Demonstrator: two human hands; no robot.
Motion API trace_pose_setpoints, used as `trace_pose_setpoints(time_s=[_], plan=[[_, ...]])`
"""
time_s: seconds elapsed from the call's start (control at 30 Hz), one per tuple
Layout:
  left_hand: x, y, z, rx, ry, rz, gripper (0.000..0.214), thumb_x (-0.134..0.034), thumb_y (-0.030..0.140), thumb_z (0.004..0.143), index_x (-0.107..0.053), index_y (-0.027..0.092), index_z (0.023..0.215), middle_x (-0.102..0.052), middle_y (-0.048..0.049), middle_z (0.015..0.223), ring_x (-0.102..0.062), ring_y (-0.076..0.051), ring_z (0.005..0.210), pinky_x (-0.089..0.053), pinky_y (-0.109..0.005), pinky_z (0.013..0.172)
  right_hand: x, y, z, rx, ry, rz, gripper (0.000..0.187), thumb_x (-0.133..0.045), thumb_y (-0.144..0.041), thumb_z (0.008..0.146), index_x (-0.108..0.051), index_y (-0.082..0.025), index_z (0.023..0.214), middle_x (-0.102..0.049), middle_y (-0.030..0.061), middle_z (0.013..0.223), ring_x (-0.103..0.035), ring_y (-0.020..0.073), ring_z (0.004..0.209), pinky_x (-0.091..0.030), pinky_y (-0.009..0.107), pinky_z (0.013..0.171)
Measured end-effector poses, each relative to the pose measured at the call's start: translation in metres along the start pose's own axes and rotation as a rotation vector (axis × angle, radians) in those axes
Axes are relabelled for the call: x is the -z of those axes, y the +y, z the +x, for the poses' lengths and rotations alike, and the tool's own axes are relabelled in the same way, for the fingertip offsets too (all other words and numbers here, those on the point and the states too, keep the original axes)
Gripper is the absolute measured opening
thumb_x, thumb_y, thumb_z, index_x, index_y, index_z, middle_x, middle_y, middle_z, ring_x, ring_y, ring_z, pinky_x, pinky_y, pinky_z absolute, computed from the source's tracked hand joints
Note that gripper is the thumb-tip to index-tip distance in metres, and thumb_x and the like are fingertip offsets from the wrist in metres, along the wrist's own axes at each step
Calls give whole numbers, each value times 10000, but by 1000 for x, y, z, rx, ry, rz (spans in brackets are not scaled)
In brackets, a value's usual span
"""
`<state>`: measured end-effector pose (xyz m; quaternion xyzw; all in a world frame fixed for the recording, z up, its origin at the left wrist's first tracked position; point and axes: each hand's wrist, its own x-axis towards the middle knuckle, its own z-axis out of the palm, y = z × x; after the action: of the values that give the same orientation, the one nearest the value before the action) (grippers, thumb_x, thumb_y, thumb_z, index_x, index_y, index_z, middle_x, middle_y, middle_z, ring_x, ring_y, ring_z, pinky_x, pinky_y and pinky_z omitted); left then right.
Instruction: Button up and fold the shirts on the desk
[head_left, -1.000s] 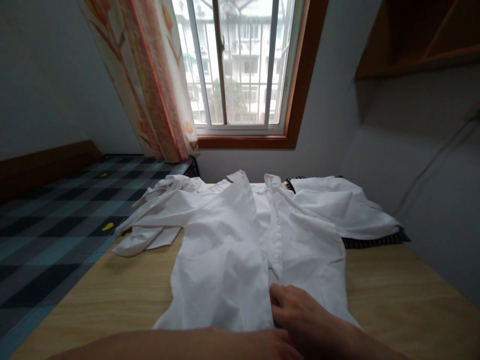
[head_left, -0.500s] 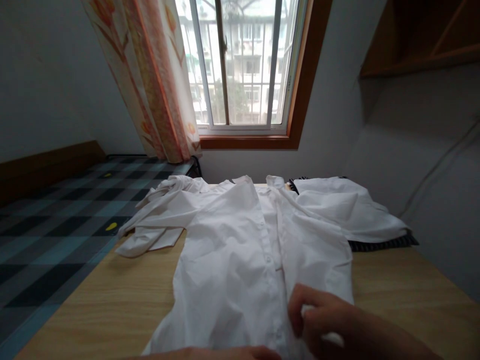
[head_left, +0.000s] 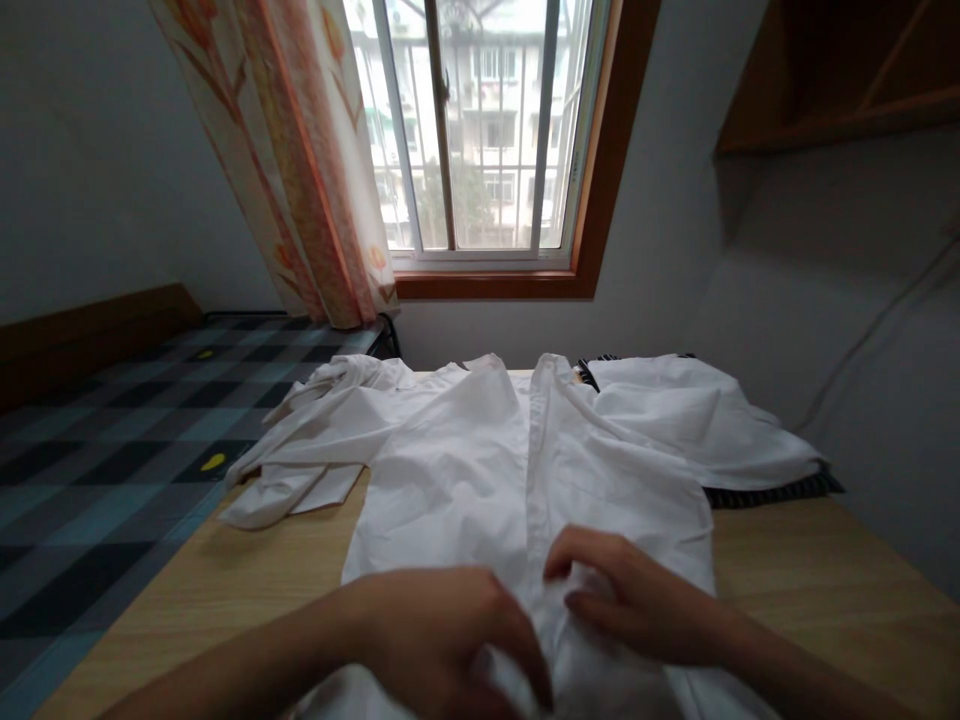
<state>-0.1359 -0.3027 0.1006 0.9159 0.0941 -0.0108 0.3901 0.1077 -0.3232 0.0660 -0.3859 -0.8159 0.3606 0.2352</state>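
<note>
A white button-up shirt (head_left: 450,480) lies front side up on a wooden table, its collar at the far end and its sleeves out to both sides. Low on its front, my left hand (head_left: 442,630) bends its fingers down and grips the cloth near the front opening; the fingertips are slightly blurred. Just to the right, my right hand (head_left: 630,595) pinches the right front panel between thumb and fingers. That panel's edge runs along the middle of the shirt and covers the button strip. Hands and forearms hide much of the lower shirt.
The wooden tabletop (head_left: 810,560) shows on both sides of the shirt. Dark striped cloth (head_left: 780,492) lies under the right sleeve. A checked bed (head_left: 97,470) stands at left, with a curtain (head_left: 300,170) and window (head_left: 487,150) behind. A wooden shelf (head_left: 840,90) hangs upper right.
My left hand has come up from the bottom edge onto the shirt. My right hand has moved slightly up and left, and the right panel's edge now closes the gap over the button strip.
</note>
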Motion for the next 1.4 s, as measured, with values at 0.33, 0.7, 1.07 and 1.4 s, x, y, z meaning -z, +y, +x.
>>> trace_pose_setpoints(time_s=[0.33, 0.7, 1.07, 1.4], plan=[[21, -116, 79, 418, 395, 592, 725, -484, 589, 891, -364, 170, 1470, -287, -184, 1554, -230, -345, 1445, -172, -566, 1145, 95, 124, 74, -283, 329, -782, 489, -514, -329, 905, -499, -109, 1343, -482, 208, 1420, -444, 312, 1307, -320, 457, 1076], [39, -108, 71, 361, 359, 522, 512, -514, 530, 894, -591, 190, 1269, -603, -145, 1308, -554, -319, 1211, -422, -449, 1002, 115, 134, 113, -590, 307, -706, 444, -404, -489, 946, -724, -183, 915, -731, 144, 941, -675, 280, 909, -450, 330, 779], [188, -196, 81, 606, 1159, 381, 381, -459, 190, 929, -579, 175, 1291, -654, -98, 1255, -616, -189, 1138, -443, -295, 990, 125, 179, 197, -286, 558, -498, 566, -385, -106, 879, -403, -153, 1443, -451, 104, 1470, -426, 184, 1331, -347, 321, 1094], [117, -226, 84, 628, 568, 630, 424, -393, 379, 966, -598, 170, 1272, -538, -122, 1402, -462, -272, 1322, -326, -423, 1097, 104, 188, 171, -353, 488, -510, 286, -527, -81, 806, -696, -158, 1024, -581, 117, 1314, -531, 228, 1190, -358, 300, 1048]])
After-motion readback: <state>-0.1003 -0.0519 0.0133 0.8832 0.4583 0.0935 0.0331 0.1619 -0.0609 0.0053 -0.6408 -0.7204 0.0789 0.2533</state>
